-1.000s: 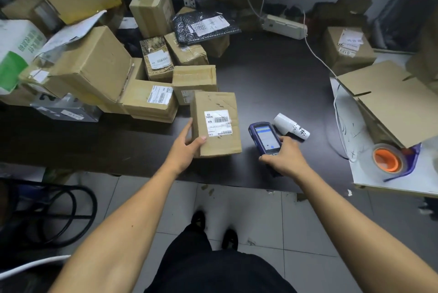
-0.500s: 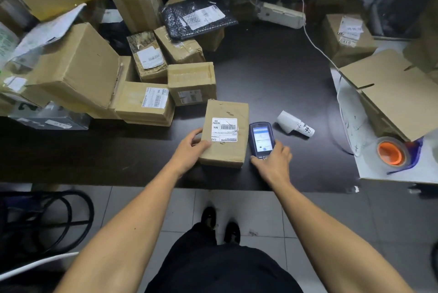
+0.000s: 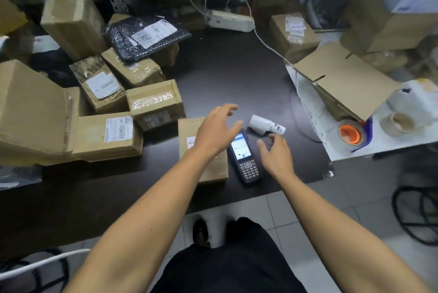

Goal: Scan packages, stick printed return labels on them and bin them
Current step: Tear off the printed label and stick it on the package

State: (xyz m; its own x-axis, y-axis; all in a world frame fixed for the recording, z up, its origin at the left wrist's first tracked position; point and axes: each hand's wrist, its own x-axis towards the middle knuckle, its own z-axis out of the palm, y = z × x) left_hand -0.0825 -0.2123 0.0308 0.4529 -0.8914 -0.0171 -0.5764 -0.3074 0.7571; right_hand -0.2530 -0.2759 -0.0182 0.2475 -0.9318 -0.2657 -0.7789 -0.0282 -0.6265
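One brown box (image 3: 212, 169), white label, flat on table (image 3: 237, 74)

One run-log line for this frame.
left hand: open above box | right hand: open | scanner: on table | label roll: untouched

Both hands hang loose-fingered over the worktop (image 3: 225, 67): left hand (image 3: 214, 132) above the package (image 3: 213, 169), right hand (image 3: 276, 156) beside the scanner (image 3: 244, 156) (screen lit).
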